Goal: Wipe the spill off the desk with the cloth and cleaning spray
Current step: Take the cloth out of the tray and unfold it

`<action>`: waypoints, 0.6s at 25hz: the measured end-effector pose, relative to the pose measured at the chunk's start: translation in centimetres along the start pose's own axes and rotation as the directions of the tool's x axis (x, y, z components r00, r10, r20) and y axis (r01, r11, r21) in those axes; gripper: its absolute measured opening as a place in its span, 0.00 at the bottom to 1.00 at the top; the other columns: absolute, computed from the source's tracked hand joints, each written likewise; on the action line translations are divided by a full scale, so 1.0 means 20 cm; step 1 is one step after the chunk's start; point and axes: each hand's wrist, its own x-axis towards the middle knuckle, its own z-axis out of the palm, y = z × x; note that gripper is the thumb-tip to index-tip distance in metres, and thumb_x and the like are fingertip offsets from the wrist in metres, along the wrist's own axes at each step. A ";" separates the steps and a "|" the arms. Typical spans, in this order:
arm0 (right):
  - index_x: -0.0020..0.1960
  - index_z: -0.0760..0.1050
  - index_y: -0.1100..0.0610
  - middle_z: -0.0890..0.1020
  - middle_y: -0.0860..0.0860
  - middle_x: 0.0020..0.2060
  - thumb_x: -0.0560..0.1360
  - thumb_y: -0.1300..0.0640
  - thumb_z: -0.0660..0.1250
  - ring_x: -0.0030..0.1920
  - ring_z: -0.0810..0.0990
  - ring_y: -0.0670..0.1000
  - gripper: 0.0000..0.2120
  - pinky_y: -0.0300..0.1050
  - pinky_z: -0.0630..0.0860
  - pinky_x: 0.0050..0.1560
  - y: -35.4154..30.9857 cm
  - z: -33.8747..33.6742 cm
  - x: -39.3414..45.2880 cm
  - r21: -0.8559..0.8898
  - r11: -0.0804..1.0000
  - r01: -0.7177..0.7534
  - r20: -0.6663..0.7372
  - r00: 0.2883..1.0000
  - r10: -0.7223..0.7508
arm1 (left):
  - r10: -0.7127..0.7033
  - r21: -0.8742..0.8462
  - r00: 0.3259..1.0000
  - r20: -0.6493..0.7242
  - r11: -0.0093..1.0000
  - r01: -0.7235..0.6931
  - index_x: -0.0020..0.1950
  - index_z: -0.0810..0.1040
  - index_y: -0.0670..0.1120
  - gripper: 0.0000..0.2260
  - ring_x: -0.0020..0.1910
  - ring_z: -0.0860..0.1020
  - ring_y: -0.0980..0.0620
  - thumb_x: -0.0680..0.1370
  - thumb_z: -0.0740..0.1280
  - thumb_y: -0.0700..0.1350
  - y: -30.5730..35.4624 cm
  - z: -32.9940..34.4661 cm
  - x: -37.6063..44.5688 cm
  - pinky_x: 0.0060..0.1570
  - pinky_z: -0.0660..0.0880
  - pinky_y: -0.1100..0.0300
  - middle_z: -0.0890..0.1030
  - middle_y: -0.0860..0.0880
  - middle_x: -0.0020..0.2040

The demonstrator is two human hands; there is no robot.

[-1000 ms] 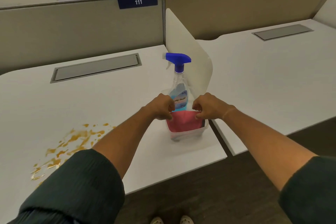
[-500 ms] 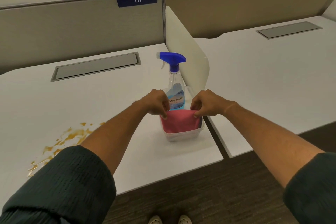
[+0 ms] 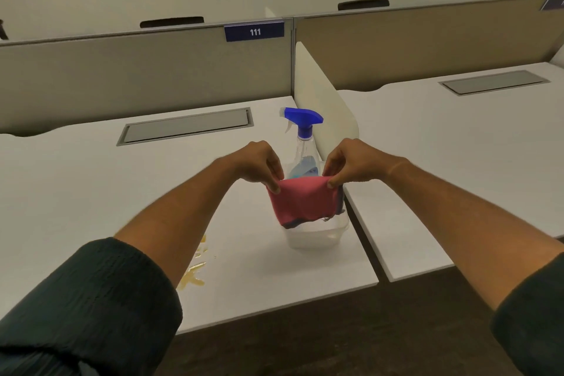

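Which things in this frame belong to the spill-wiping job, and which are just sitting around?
Part of the job:
pink cloth, pinched at its top corners by the left hand and right hand
spray bottle
orange spill
desk

Just there:
clear tub under the cloth
grey cable hatch
divider panel
number sign 111

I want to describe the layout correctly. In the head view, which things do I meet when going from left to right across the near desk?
spill → left hand → pink cloth → right hand
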 end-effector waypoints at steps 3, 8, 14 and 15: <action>0.49 0.84 0.57 0.83 0.48 0.38 0.68 0.59 0.78 0.38 0.82 0.45 0.10 0.30 0.75 0.36 -0.11 -0.05 0.00 -0.051 0.998 0.029 0.008 1.000 -0.029 | -0.007 -0.003 0.999 -0.049 1.000 0.007 0.50 0.85 0.45 0.15 0.46 0.83 0.52 0.66 0.79 0.44 0.01 -0.08 -0.10 0.50 0.80 0.58 0.85 0.51 0.42; 0.46 0.83 0.56 0.83 0.47 0.37 0.68 0.58 0.77 0.37 0.80 0.43 0.08 0.32 0.74 0.39 -0.30 -0.07 0.02 -0.191 0.977 0.097 0.016 0.995 -0.095 | -0.037 0.037 0.990 -0.133 0.998 0.042 0.47 0.86 0.47 0.14 0.42 0.83 0.55 0.63 0.81 0.45 -0.01 -0.18 -0.26 0.40 0.76 0.65 0.84 0.55 0.38; 0.45 0.82 0.53 0.84 0.47 0.39 0.69 0.56 0.77 0.39 0.81 0.43 0.07 0.33 0.75 0.39 -0.51 -0.05 0.07 -0.216 0.961 0.173 0.024 0.985 -0.172 | -0.116 -0.053 0.976 -0.183 0.993 0.108 0.45 0.86 0.48 0.12 0.39 0.84 0.58 0.63 0.81 0.43 -0.15 -0.27 -0.45 0.37 0.75 0.68 0.85 0.54 0.38; 0.45 0.82 0.53 0.84 0.46 0.39 0.69 0.56 0.77 0.39 0.81 0.43 0.07 0.33 0.76 0.39 -0.56 -0.04 0.09 -0.219 0.959 0.182 0.026 0.983 -0.180 | -0.125 -0.070 0.974 -0.191 0.991 0.113 0.45 0.86 0.47 0.12 0.39 0.84 0.57 0.64 0.81 0.43 -0.18 -0.28 -0.49 0.38 0.76 0.67 0.85 0.54 0.38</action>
